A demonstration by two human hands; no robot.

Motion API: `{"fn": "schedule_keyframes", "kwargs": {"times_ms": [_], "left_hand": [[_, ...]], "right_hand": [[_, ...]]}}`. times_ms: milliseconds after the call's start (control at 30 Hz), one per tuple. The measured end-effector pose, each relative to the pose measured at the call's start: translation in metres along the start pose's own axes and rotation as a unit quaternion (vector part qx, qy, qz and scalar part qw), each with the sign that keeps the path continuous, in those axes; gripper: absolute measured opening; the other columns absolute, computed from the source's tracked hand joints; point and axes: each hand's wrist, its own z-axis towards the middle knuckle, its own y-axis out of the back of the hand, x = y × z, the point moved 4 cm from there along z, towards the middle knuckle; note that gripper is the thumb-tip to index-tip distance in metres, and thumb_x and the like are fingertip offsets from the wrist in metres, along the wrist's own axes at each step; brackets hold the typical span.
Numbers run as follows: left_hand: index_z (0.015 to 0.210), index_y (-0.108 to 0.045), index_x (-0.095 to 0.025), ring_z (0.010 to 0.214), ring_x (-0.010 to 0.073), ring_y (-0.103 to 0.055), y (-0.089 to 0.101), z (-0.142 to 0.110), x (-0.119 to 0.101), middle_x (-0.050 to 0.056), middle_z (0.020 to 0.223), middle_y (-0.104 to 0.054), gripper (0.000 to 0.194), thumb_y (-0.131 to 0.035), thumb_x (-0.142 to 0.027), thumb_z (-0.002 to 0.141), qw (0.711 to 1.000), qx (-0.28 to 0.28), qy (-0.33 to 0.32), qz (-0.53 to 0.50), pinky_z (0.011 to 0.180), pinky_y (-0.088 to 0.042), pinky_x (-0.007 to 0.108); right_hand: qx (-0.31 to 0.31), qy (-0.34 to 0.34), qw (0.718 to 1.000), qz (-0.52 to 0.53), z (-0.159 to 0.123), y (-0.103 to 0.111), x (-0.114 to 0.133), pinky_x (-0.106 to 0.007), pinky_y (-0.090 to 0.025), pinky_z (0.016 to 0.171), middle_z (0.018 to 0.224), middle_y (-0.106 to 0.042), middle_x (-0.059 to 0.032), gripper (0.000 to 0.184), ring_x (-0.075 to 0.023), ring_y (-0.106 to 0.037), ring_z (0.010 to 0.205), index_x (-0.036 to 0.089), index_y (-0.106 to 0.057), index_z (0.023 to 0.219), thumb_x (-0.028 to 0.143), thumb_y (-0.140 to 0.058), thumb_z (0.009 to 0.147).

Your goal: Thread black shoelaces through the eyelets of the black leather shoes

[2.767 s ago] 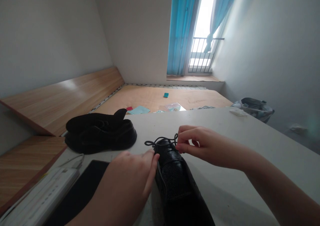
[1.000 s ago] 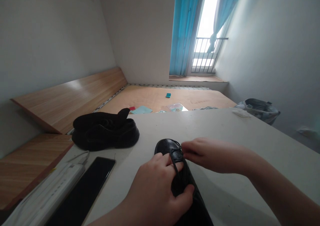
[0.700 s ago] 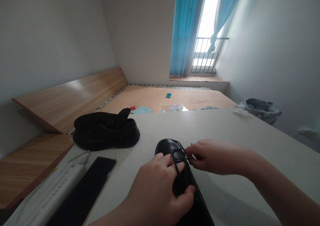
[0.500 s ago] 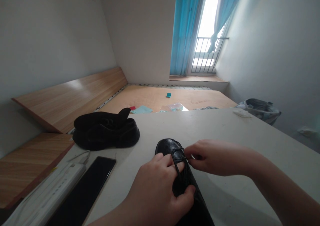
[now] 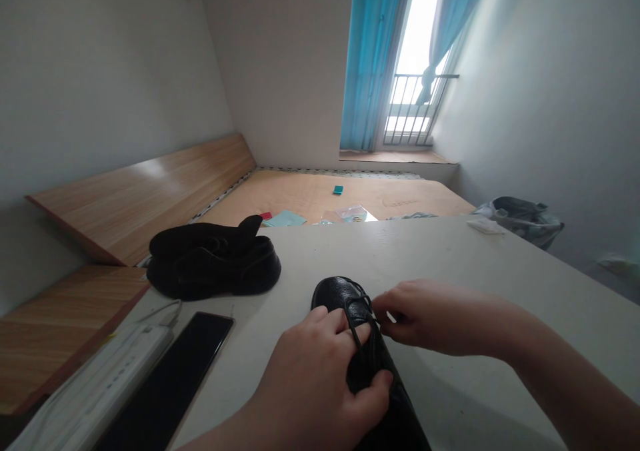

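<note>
A black leather shoe (image 5: pixel 330 294) lies on the white table, its toe pointing away from me. My left hand (image 5: pixel 315 371) is closed over its upper, fingers curled at the laced opening and thumb on the near side. A loose loop of black shoelace (image 5: pixel 356 334) runs past those fingers. At the shoe's right edge, my right hand (image 5: pixel 423 314) has thumb and fingers drawn together beside the lace holes, apparently pinching the lace; its fingertips are partly hidden. To the far left stands another black shoe (image 5: pixel 220 271), with a dark flat piece (image 5: pixel 195 238), like an insole, on top.
On the left of the white table (image 5: pixel 400 248) lie a black phone (image 5: pixel 170 378) and a white power strip (image 5: pixel 110 378). A small white packet (image 5: pixel 485 226) sits at the far right edge. Beyond are a bed (image 5: pixel 295 188) and a lined bin (image 5: pixel 525 218).
My right hand has shifted very slightly to the right, away from the shoe's edge. The left hand and the shoe stay almost the same.
</note>
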Motion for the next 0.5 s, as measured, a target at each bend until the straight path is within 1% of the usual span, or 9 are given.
{"fn": "schedule_keyframes", "kwargs": {"times_ms": [67,133,267,333,500], "left_hand": [[0.106,-0.07,-0.026,0.099,0.0321,-0.06,0.0001,0.0001,-0.0001,0.006,0.107,-0.069,0.029,-0.062,-0.039,0.081,1.0,0.001,-0.001,-0.006,0.082,-0.049,0.046],[0.107,-0.07,-0.026,0.099,0.0318,-0.06,-0.0002,0.0001,0.0,0.006,0.108,-0.069,0.029,-0.061,-0.039,0.082,1.0,0.004,-0.003,-0.008,0.083,-0.049,0.046],[0.108,-0.07,-0.027,0.098,0.0316,-0.06,-0.0006,0.0005,0.0007,0.006,0.105,-0.069,0.031,-0.061,-0.04,0.082,1.0,0.002,-0.001,-0.001,0.082,-0.049,0.046],[0.107,-0.071,-0.026,0.097,0.0318,-0.06,-0.0007,0.0007,0.0007,0.007,0.103,-0.069,0.031,-0.06,-0.041,0.083,1.0,0.004,0.003,0.006,0.081,-0.049,0.046],[0.108,-0.071,-0.026,0.098,0.0321,-0.059,-0.0011,0.0007,0.0003,0.007,0.102,-0.069,0.033,-0.059,-0.042,0.082,1.0,0.011,0.008,0.01,0.083,-0.048,0.046]], "right_hand": [[-0.018,-0.003,1.0,0.001,0.0003,0.0015,0.0025,-0.026,-0.033,0.056,0.079,-0.069,-0.0043,0.02,-0.017,-0.06,0.069,0.019,-0.066,0.083,0.022,-0.047,0.088],[-0.023,-0.016,1.0,-0.001,0.0011,0.0023,0.0042,-0.026,-0.033,0.056,0.079,-0.069,-0.0042,0.02,-0.0174,-0.06,0.069,0.019,-0.066,0.083,0.022,-0.046,0.089],[-0.007,-0.045,0.999,-0.011,0.0004,0.0027,0.0044,-0.027,-0.029,0.051,0.071,-0.068,-0.0043,0.021,-0.0172,-0.058,0.062,0.019,-0.066,0.076,0.023,-0.048,0.085],[-0.001,-0.044,0.999,-0.014,-0.0019,0.0028,0.0042,-0.027,-0.027,0.051,0.07,-0.067,-0.0039,0.022,-0.0169,-0.057,0.06,0.02,-0.067,0.075,0.022,-0.047,0.084],[0.025,-0.032,0.998,-0.042,-0.0066,-0.0022,0.0024,-0.027,-0.028,0.051,0.074,-0.069,-0.0058,0.025,-0.0187,-0.06,0.062,0.021,-0.07,0.083,0.021,-0.046,0.086]]}}
